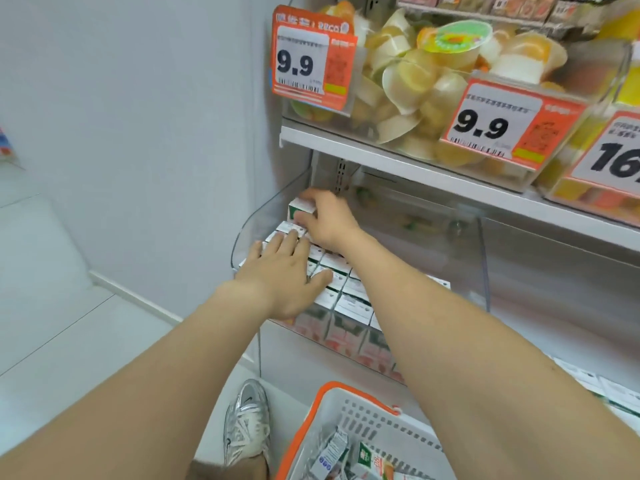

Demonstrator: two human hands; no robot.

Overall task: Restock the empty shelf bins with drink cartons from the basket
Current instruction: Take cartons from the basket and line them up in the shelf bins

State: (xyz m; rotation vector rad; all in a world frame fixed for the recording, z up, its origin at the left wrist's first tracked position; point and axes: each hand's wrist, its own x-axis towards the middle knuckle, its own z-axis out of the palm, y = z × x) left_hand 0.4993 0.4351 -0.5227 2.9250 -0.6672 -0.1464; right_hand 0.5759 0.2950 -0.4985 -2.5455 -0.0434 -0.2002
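Gripping 1 carton (300,206), right hand (329,221) is just above left hand (281,273).

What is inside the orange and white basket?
A few drink cartons lie loose in the basket. The right arm covers its right side, so how many there are cannot be seen.

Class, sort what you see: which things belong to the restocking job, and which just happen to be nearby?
Job:
right hand gripping a carton
left hand flat on the stocked cartons
clear bin
basket with spare cartons

Nearby only:
jelly cups
price tags
shoe
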